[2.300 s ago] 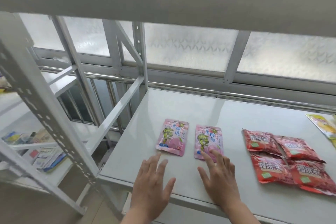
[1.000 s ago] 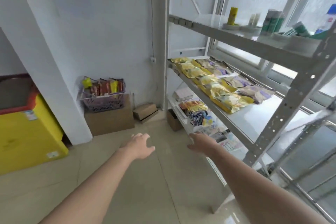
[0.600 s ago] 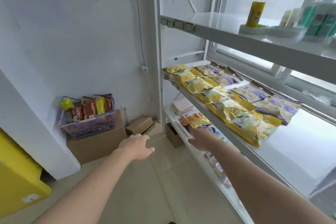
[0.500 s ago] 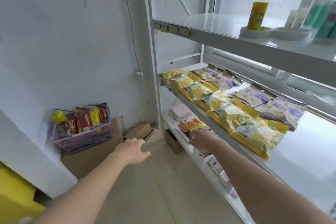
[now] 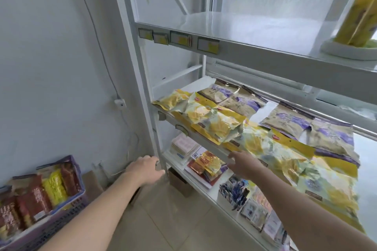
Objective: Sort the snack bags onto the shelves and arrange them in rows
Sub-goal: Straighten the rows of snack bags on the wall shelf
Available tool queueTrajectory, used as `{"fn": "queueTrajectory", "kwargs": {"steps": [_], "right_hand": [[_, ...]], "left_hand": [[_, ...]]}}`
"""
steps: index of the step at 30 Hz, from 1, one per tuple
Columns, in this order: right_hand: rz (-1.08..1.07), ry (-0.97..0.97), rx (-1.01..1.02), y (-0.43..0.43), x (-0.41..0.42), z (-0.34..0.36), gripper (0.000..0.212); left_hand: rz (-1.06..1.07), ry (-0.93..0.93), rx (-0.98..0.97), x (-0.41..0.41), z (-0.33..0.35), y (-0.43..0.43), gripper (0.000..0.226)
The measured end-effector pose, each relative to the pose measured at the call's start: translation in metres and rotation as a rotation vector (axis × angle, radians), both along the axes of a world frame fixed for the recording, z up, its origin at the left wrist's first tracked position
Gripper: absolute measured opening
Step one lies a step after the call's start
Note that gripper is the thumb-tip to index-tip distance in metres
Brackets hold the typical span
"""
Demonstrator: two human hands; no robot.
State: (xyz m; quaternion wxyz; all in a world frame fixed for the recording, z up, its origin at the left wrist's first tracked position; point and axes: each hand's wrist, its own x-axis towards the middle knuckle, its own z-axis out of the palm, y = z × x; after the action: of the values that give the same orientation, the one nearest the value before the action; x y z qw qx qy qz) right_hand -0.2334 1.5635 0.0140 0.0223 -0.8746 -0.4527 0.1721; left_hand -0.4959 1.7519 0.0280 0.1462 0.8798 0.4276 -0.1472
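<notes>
A purple basket at the lower left holds red, brown and yellow snack bags. On the middle shelf of the white rack lie yellow snack bags in front and tan-and-purple bags behind. My left hand reaches forward, empty, fingers loosely apart, near the rack's front post. My right hand is empty too, fingers spread, just below the middle shelf's front edge and above the lower shelf.
The lower shelf carries a gold-and-red packet, stacked paper packs and small boxes. A yellow pack stands in a white dish on the upper shelf. Cardboard boxes sit on the tiled floor under the rack.
I turned from the shelf with pink and red bags towards this rack and walked closer. Both hands stay empty; the basket has slid to the lower left corner of view.
</notes>
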Motion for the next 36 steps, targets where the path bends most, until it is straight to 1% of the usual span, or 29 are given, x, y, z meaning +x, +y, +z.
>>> {"fn": "queueTrajectory", "kwargs": {"steps": [3,7,9,14,16,20,22,24,28,31,33,36], "right_hand": [[-0.102,-0.031,0.012,0.039,0.005,-0.005,0.045],[-0.261,-0.075,0.081,0.085,0.003,-0.004,0.045],[-0.305,-0.112,0.102,0.105,0.002,-0.005,0.044],[-0.392,-0.110,0.173,0.157,0.014,-0.007,0.045],[-0.417,-0.102,0.202,0.182,0.022,-0.006,0.047],[-0.410,-0.068,0.297,0.238,0.034,-0.006,0.049],[-0.403,-0.050,0.328,0.269,0.037,-0.008,0.051],[-0.404,-0.048,0.313,0.299,0.037,-0.015,0.056],[-0.455,-0.035,0.190,0.343,0.041,-0.040,0.063],[-0.526,-0.065,0.115,0.365,0.047,-0.057,0.071],[-0.565,-0.098,0.083,0.375,0.045,-0.064,0.079],[-0.604,-0.156,0.047,0.386,0.039,-0.071,0.090]], "left_hand": [[-0.095,-0.019,0.006,0.022,-0.007,0.068,0.062],[-0.208,-0.062,0.041,0.054,-0.005,0.147,0.065],[-0.262,-0.091,0.064,0.071,-0.006,0.179,0.066],[-0.390,-0.127,0.118,0.116,-0.011,0.236,0.068],[-0.407,-0.149,0.116,0.132,-0.012,0.256,0.068],[-0.425,-0.156,0.144,0.158,-0.010,0.292,0.065],[-0.460,-0.192,0.186,0.172,-0.012,0.313,0.062],[-0.485,-0.216,0.216,0.186,-0.016,0.333,0.064],[-0.593,-0.203,0.243,0.220,-0.031,0.363,0.073],[-0.688,-0.217,0.229,0.250,-0.047,0.384,0.080],[-0.748,-0.192,0.217,0.263,-0.059,0.395,0.084],[-0.778,-0.176,0.137,0.265,-0.076,0.399,0.093]]}}
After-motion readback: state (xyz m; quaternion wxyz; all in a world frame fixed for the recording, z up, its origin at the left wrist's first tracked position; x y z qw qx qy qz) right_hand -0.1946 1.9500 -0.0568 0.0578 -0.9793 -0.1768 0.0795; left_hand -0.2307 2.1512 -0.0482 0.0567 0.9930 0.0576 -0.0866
